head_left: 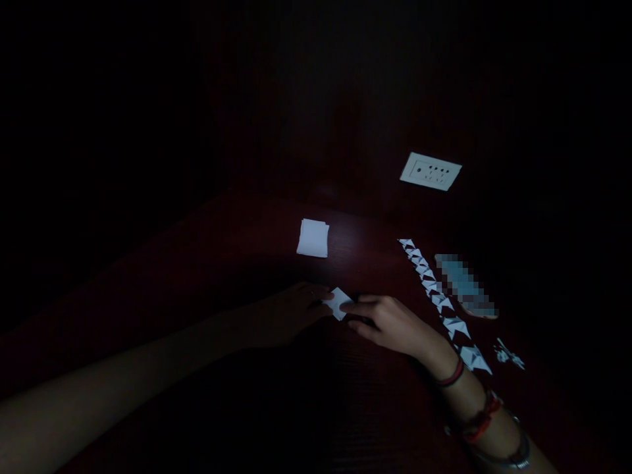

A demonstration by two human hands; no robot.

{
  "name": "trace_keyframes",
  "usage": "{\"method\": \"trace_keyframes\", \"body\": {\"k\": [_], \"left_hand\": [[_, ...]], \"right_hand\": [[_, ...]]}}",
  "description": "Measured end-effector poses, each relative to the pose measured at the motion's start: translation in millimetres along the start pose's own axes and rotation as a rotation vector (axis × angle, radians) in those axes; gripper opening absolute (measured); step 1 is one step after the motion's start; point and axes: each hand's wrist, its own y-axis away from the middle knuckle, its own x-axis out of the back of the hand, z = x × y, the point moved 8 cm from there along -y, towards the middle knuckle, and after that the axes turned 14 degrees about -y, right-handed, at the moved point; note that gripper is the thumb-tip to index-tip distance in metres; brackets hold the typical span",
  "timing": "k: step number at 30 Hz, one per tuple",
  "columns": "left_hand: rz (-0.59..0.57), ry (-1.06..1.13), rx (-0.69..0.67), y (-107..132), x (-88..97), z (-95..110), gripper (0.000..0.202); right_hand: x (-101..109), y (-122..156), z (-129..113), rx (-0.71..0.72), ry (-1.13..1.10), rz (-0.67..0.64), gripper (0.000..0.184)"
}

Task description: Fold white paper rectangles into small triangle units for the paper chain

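Observation:
A small folded piece of white paper (338, 301) lies on the dark table between my two hands, turned so its corners point up and down. My left hand (302, 304), dim in the shadow, has its fingers closed at the paper's left corner. From the other side my right hand (388, 320) presses a finger onto its right corner, with the remaining fingers bent beside it. Beyond my hands sits a stack of square white paper sheets (313, 238). To the right, a long row of folded white paper pieces (430, 288) runs beside my right forearm.
A phone (467, 286) with a blurred-out screen lies right of the row. Near it is a small tangled white thing (508, 354), possibly a cord. A white socket plate (431, 172) is on the back wall. The surroundings are very dark.

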Motion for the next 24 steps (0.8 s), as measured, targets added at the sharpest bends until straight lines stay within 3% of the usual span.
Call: {"method": "trace_keyframes", "body": {"k": [6, 11, 15, 24], "left_hand": [[-0.037, -0.036, 0.013, 0, -11.1, -4, 0.044], [-0.062, -0.029, -0.001, -3, -6.4, -1, 0.045], [-0.017, -0.016, 0.01, -5, -3.8, -2, 0.041], [-0.006, -0.001, -0.046, -9, -0.3, 0, 0.044]], "right_hand": [[2, 0, -1, 0.015, -0.034, 0.003, 0.027], [2, 1, -3, 0.035, -0.024, -0.014, 0.024], [3, 2, -3, 0.033, 0.013, -0.01, 0.023], [12, -1, 15, -0.065, 0.035, 0.146, 0.028]]}}
